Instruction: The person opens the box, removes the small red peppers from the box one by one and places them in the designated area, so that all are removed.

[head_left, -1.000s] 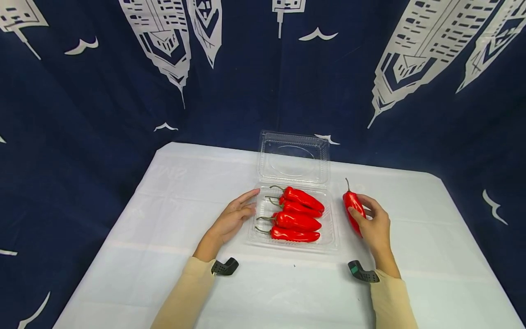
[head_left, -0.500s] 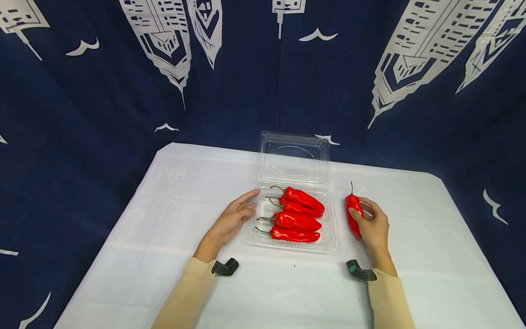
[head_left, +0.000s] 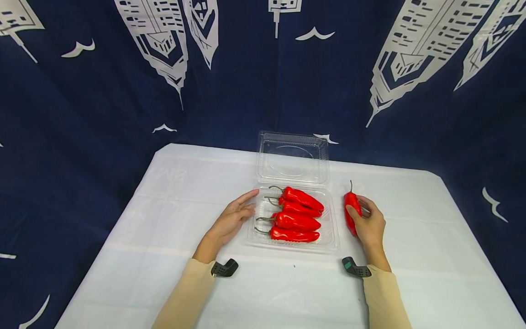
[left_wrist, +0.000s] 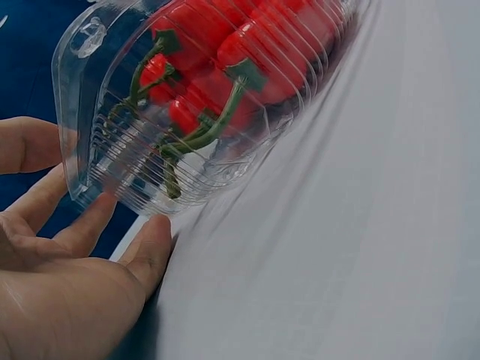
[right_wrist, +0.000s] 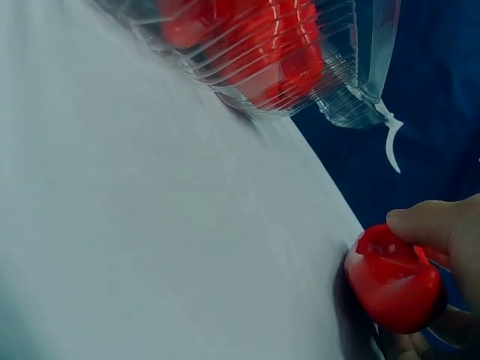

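Observation:
A clear plastic clamshell container [head_left: 329, 241] lies on the table in the head view, its lid [head_left: 293, 175] swung back. Several red peppers [head_left: 297, 221] with green stems are stacked inside, stems to the left. My left hand [head_left: 231, 222] is at the container's left side, fingers extended; in the left wrist view its fingertips [left_wrist: 156, 232] touch the ribbed wall. To the container's right, my right hand [head_left: 371, 225] grips another red pepper [head_left: 351, 201] between thumb and fingers, stem pointing away from me. The right wrist view shows this pepper [right_wrist: 394, 289] low against the white cloth.
A white cloth [head_left: 172, 187] covers the table. Behind it hangs a dark blue curtain [head_left: 246, 100] printed with white buildings and birds. A small dark speck [head_left: 294, 266] lies in front of the container.
My right hand has shifted slightly left with the pepper, and the pepper has turned so that its stem points more directly away. My left hand and the container hold their places.

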`<act>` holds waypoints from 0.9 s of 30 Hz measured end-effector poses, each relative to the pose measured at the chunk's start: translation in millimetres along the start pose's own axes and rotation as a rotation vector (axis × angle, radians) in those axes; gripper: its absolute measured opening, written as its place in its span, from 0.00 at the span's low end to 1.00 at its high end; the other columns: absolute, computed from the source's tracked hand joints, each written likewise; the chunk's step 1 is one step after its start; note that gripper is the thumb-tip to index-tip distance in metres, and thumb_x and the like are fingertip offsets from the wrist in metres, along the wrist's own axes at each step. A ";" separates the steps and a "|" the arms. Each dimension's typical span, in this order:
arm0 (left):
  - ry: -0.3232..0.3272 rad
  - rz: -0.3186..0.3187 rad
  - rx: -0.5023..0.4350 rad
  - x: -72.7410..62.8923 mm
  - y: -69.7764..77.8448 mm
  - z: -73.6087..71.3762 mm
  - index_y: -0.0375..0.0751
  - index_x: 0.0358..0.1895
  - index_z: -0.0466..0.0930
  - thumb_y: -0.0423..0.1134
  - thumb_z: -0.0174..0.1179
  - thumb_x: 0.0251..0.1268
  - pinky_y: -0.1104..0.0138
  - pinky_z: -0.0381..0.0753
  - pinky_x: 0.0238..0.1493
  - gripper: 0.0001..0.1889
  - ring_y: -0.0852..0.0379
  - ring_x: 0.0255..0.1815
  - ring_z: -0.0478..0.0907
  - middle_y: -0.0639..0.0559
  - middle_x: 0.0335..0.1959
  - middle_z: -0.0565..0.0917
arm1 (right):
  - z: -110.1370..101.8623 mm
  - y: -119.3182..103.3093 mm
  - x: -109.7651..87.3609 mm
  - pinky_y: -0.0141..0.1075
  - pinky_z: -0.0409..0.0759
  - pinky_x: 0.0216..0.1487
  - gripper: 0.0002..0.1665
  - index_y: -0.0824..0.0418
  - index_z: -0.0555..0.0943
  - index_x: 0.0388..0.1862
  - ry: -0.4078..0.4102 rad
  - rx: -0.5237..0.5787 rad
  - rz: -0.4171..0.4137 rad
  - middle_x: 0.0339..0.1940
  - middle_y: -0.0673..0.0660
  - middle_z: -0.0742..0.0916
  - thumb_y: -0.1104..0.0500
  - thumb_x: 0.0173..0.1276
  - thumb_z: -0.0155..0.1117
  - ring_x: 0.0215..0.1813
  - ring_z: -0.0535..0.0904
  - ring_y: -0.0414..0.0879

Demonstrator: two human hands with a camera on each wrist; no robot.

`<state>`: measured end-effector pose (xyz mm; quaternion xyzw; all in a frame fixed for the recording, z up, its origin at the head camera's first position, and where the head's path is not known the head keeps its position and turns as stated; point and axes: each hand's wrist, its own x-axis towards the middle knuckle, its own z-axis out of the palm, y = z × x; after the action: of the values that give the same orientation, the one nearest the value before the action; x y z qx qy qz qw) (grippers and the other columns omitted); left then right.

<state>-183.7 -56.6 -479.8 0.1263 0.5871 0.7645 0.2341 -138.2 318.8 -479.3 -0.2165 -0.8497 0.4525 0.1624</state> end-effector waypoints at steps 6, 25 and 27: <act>0.004 0.001 -0.007 -0.5 -0.5 -0.7 0.44 0.77 0.60 0.25 0.49 0.69 0.55 0.55 0.76 0.33 0.44 0.81 0.51 0.53 0.81 0.54 | -0.7 -2.8 -1.0 0.57 0.77 0.63 0.30 0.55 0.73 0.71 -0.027 -0.005 0.005 0.69 0.64 0.77 0.57 0.71 0.65 0.63 0.78 0.62; -0.001 -0.001 -0.009 -0.6 0.7 -0.1 0.45 0.78 0.60 0.25 0.50 0.68 0.54 0.52 0.77 0.34 0.43 0.81 0.50 0.51 0.81 0.53 | -1.7 -6.0 -1.8 0.55 0.77 0.63 0.32 0.55 0.73 0.71 -0.043 0.006 -0.003 0.70 0.64 0.77 0.63 0.68 0.65 0.62 0.79 0.61; 0.002 -0.002 -0.010 -0.6 0.1 -0.5 0.45 0.77 0.60 0.26 0.50 0.68 0.53 0.52 0.78 0.33 0.43 0.81 0.50 0.51 0.81 0.54 | -1.8 -6.4 -1.9 0.55 0.77 0.63 0.32 0.56 0.72 0.72 -0.052 0.004 0.003 0.70 0.64 0.77 0.63 0.69 0.65 0.63 0.78 0.61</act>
<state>-183.4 -57.3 -479.8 0.1237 0.5838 0.7674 0.2346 -137.2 316.0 -473.1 -0.2053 -0.8525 0.4600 0.1400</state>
